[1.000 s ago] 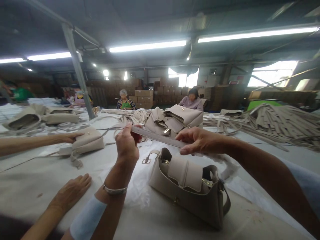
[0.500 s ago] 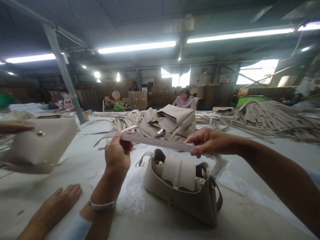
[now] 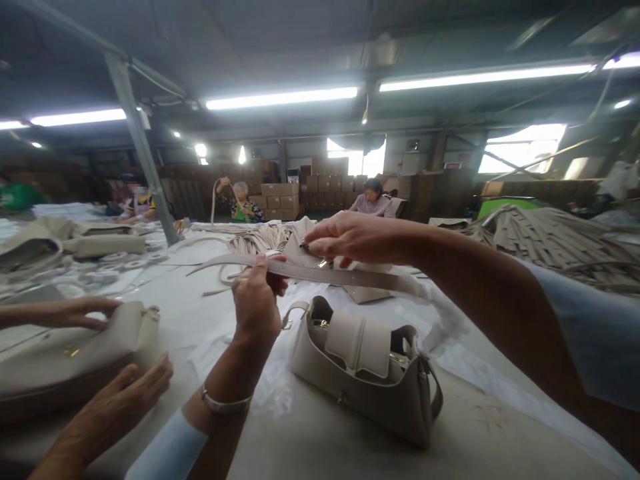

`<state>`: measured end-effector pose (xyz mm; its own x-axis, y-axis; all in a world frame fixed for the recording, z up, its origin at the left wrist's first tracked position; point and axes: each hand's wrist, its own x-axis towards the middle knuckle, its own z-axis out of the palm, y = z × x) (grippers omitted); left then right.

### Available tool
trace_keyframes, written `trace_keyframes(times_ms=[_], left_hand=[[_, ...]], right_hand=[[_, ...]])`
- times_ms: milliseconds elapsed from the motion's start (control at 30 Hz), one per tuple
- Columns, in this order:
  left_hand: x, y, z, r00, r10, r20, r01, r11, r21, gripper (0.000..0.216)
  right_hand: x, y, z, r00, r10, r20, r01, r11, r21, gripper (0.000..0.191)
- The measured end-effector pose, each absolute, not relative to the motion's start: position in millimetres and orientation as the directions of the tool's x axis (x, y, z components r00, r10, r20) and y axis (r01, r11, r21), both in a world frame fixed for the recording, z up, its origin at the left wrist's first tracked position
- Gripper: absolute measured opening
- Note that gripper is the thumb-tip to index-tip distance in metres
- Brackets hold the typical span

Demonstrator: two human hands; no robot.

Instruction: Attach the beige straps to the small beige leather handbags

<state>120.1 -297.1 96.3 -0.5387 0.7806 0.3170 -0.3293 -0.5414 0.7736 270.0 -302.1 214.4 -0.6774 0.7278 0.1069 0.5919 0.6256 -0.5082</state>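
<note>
Beige handbag [image 3: 370, 400] is sitting upright and nearest on the pale table [image 3: 500, 453], its top gaping. At left, a co-worker's two hands [image 3: 123, 393] are working around another bag [image 3: 75, 350]. Just past the handbag, the person's left hand [image 3: 256, 307] is pinching a long strap [image 3: 305, 272] between thumb and fingers. The strap is hanging in the air above and beyond the handbag, its right end trailing into white wrapping [image 3: 445, 313]. The right hand [image 3: 367, 237] is hovering over the strap, fingers reaching left; cannot tell whether it is gripping anything. Judgement: the step looks like straightening the strap. Doing it well probably means keeping the left pinch firm but light, the strap flat and untwisted, and the wrapping clear of the handbag's buckle side. Farther off, strips [image 3: 560, 240] are lying heaped, and a person [image 3: 240, 203] is lifting a loop before cardboard boxes [image 3: 280, 197].
</note>
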Motion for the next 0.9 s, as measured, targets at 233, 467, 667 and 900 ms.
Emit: trace_keyframes(times_ms=[233,467,667,900], left_hand=[[100,-301,95,-0.555,0.719,0.417,-0.123,-0.567,0.814,0.033],[93,-301,11,-0.188,0.953,-0.237,-0.351,0.16,0.923,0.042],[105,-265,-13,-0.098,0.875,-0.473,-0.579,0.337,0.742,0.052],[109,-225,-13,-0.044,0.917,-0.397,-0.8,0.206,0.563,0.025]], right_hand=[[219,-287,194,-0.565,0.821,0.077,0.647,0.5,-0.576,0.018],[276,-255,154,-0.34,0.934,0.105,0.236,0.193,-0.952,0.015],[311,-252,129,-0.368,0.928,0.053,0.109,0.1,-0.989,0.025],[335,-266,126,-0.39,0.921,0.021,0.036,0.038,-0.999,0.03]])
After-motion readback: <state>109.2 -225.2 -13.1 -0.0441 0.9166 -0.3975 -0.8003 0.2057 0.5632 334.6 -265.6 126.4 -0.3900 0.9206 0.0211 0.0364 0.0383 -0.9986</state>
